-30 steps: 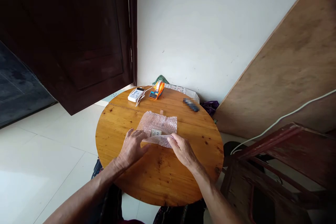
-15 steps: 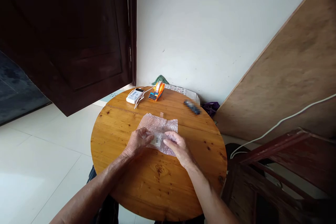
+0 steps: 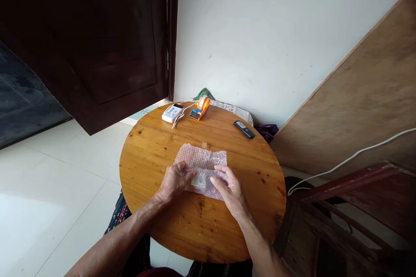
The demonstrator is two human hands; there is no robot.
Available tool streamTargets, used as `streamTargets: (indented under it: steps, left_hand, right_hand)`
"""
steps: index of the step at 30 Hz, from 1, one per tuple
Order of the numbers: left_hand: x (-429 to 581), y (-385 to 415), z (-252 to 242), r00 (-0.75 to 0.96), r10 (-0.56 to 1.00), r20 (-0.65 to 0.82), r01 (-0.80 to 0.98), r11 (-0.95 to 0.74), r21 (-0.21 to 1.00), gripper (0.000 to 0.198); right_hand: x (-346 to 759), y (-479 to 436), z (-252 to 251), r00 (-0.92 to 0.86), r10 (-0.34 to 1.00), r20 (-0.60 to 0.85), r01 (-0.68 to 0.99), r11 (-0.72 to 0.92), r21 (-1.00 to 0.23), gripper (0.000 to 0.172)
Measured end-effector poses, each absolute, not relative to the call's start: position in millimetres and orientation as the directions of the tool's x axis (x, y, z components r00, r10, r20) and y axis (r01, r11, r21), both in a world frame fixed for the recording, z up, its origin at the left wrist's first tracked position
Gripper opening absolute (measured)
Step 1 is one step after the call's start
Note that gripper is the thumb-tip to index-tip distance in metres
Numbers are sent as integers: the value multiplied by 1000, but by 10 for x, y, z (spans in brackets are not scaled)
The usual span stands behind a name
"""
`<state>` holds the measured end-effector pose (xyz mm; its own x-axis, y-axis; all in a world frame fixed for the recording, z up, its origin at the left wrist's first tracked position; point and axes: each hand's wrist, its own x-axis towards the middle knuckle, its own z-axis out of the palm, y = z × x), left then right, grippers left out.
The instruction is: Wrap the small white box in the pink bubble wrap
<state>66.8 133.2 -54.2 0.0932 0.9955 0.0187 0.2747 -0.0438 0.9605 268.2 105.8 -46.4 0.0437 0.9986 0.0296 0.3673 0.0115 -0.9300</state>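
"What's on the left?"

"The left hand (image 3: pixel 174 182), low and just left of the middle of the frame. Its fingers and thumb pinch one end of the folded bubble wrap (image 3: pixel 194 154)."

"Where is the wrap?"

"It's on the round wooden desk (image 3: pixel 146 151), in the lower middle of the frame. A small flat packet (image 3: pixel 199 180) shows through the folded part."

"Is it heavy?"

"I think it's light. The wrap looks soft and bendy, and its shiny skin may slip. The packet looks stiffer, but I can't tell if it could break."

"So where's a good place to hold it?"

"At both ends of the fold, with the packet in between. A soft pinch should save the bubbles."

"And on the right?"

"The right hand (image 3: pixel 230 188), just right of the middle. Its thumb lies on the fold and its fingers sit at the top edge, with wrap between them. I can't tell how tight."
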Motion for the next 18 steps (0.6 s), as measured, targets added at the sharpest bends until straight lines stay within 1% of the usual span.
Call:
streamTargets:
  steps: [2,4,5,7,9,10,12,14,16,18]
  left_hand:
    - [669,1317,-527,88,996,14,295,-39,955,32]
    - [662,1298,-507,91,996,3,326,-32,945,30]
    - [658,1289,-497,93,996,-3,341,-29,940,29]
    - [657,1279,-477,98,995,-17,364,-20,931,26]
    - [667,1285,-463,109,994,-29,382,-14,924,23]
    - [673,1296,-457,116,993,-32,393,-16,919,23]
    - [669,1334,-443,132,991,-35,418,-24,908,22]
    - [618,1383,-417,149,988,-38,451,-34,892,22]
    - [504,1424,-377,180,983,-39,468,-51,882,24]
    - [352,1435,-335,213,977,-29,471,-77,879,31]
  right_hand:
    - [2658,1074,-524,62,990,130,482,84,-872,33]
    - [2627,1057,-569,74,966,250,627,149,-765,33]
    - [2610,1031,-571,67,945,319,701,183,-690,34]
    - [2569,950,-512,14,878,478,831,255,-495,32]
    - [2516,855,-385,-100,786,610,899,334,-284,24]
    - [2485,814,-311,-169,749,641,903,378,-203,21]
    - [2419,767,-186,-323,716,619,864,490,-117,18]
    - [2361,768,-124,-445,721,531,811,576,-101,17]
    - [2325,795,-123,-495,748,442,804,587,-94,14]
    - [2310,821,-143,-493,778,389,828,557,-65,13]
